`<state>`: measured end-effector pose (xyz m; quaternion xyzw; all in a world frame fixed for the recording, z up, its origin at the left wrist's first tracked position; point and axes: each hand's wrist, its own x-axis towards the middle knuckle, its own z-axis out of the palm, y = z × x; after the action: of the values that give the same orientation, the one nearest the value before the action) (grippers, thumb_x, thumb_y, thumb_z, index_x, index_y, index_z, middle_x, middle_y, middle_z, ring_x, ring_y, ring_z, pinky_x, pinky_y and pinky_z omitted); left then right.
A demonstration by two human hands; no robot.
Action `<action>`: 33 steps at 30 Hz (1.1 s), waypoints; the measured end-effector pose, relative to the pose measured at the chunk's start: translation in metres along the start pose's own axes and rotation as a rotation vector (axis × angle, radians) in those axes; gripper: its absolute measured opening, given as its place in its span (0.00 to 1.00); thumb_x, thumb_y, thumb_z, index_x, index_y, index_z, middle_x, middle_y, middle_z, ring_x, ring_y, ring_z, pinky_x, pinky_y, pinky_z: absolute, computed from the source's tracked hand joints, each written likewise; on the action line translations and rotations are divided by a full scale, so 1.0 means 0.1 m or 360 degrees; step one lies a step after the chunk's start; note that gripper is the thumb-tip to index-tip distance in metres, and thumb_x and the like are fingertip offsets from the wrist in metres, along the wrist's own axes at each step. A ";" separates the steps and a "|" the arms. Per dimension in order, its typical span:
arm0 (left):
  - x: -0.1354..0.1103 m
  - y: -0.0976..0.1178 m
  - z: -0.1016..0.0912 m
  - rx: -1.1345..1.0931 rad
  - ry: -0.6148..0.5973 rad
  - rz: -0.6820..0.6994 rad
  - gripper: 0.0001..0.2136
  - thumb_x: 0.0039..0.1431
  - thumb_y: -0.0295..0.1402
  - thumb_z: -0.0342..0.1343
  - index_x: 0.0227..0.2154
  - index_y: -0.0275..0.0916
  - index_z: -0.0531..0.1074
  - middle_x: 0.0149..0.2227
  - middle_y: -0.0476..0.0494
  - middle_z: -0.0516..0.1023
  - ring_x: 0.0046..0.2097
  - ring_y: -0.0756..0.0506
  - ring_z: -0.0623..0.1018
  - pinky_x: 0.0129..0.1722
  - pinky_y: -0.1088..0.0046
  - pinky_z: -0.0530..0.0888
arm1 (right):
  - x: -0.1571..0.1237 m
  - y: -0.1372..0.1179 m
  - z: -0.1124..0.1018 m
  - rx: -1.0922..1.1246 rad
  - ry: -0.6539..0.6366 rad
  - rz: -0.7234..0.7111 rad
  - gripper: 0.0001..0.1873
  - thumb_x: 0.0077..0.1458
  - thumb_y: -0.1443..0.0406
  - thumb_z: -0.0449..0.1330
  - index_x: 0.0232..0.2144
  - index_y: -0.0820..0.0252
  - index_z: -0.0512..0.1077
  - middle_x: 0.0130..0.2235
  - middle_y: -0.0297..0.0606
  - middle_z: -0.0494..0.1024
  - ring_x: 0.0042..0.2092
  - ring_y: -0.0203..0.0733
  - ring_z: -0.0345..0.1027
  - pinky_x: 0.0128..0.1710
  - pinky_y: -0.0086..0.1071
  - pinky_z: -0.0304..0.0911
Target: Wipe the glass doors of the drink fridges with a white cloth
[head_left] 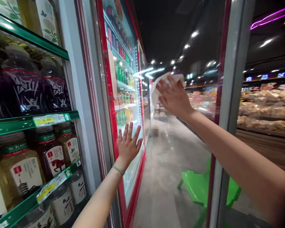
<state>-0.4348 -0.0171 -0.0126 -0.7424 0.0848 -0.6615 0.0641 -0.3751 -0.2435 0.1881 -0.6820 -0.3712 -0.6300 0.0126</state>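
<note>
A glass door with a silver and dark red frame [236, 72] stands open in front of me. My right hand [174, 96] reaches across it and presses a white cloth [156, 83] against the glass, fingers spread over the cloth. The cloth's folds stick out around the fingers, slightly blurred. Lower and to the left, my left hand [129, 144] is raised with its palm toward the glass and fingers apart. It holds nothing, and a thin green band [118, 170] circles its wrist. Whether its palm touches the glass I cannot tell.
Shelves with green edges [11, 125] at the left hold bottled drinks [23, 84]. Through the glass I see a red-framed drinks fridge [130, 202], a green plastic chair [194, 185] and a grey floor [161, 177]. Packaged goods [270, 109] fill shelves at the right.
</note>
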 end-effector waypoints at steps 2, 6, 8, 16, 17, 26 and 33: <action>0.01 -0.01 0.01 0.0003 0.0032 0.0007 0.32 0.68 0.42 0.55 0.71 0.49 0.53 0.73 0.38 0.54 0.74 0.36 0.54 0.73 0.48 0.46 | 0.19 -0.04 0.06 -0.0030 0.0167 0.0265 0.30 0.71 0.58 0.43 0.72 0.54 0.52 0.73 0.39 0.54 0.74 0.64 0.40 0.69 0.68 0.42; -0.01 -0.03 0.00 -0.0015 0.0056 0.0028 0.31 0.67 0.40 0.55 0.71 0.48 0.55 0.72 0.38 0.57 0.73 0.36 0.56 0.73 0.48 0.48 | 0.30 -0.34 0.19 0.0110 -0.0052 -0.0376 0.32 0.71 0.59 0.46 0.73 0.49 0.46 0.73 0.33 0.54 0.74 0.54 0.43 0.71 0.60 0.47; -0.03 -0.05 -0.01 -0.0032 0.0093 0.0047 0.30 0.67 0.39 0.56 0.70 0.47 0.58 0.71 0.38 0.60 0.73 0.36 0.58 0.73 0.49 0.49 | 0.25 -0.43 0.21 0.0143 -0.0160 -0.0663 0.31 0.71 0.59 0.46 0.73 0.44 0.46 0.73 0.28 0.55 0.75 0.47 0.42 0.72 0.53 0.46; -0.10 -0.11 -0.02 -0.0109 0.0226 0.0113 0.25 0.65 0.35 0.59 0.64 0.43 0.66 0.65 0.36 0.71 0.71 0.37 0.63 0.71 0.50 0.56 | 0.36 -0.68 0.32 0.0121 -0.0110 -0.0537 0.30 0.73 0.57 0.43 0.73 0.48 0.48 0.74 0.31 0.52 0.75 0.51 0.38 0.73 0.57 0.41; -0.15 -0.14 -0.04 -0.0117 0.0209 0.0129 0.26 0.65 0.35 0.59 0.65 0.43 0.66 0.64 0.37 0.71 0.71 0.37 0.63 0.71 0.51 0.56 | 0.38 -0.71 0.33 0.0138 -0.0155 -0.0690 0.29 0.73 0.57 0.44 0.73 0.46 0.48 0.74 0.29 0.53 0.75 0.49 0.39 0.73 0.55 0.43; -0.70 -0.33 -0.30 -0.0116 -0.0102 0.0169 0.32 0.64 0.47 0.59 0.67 0.44 0.63 0.67 0.36 0.66 0.72 0.35 0.59 0.72 0.49 0.53 | 0.39 -1.15 0.48 0.0222 -0.0099 -0.0700 0.31 0.71 0.57 0.49 0.72 0.40 0.48 0.71 0.28 0.59 0.74 0.51 0.44 0.72 0.59 0.44; -0.77 -0.27 -0.30 -0.0126 -0.0151 0.0095 0.36 0.62 0.52 0.58 0.69 0.44 0.60 0.69 0.35 0.64 0.73 0.34 0.57 0.73 0.48 0.49 | 0.33 -1.31 0.47 0.0256 -0.0088 -0.0550 0.29 0.72 0.59 0.47 0.72 0.50 0.51 0.74 0.35 0.54 0.75 0.56 0.38 0.72 0.63 0.39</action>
<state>-0.4721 0.0265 -0.0782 -0.7720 0.1297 -0.6195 0.0583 -0.4060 -0.1095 0.1480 -0.6220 -0.5324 -0.5719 -0.0516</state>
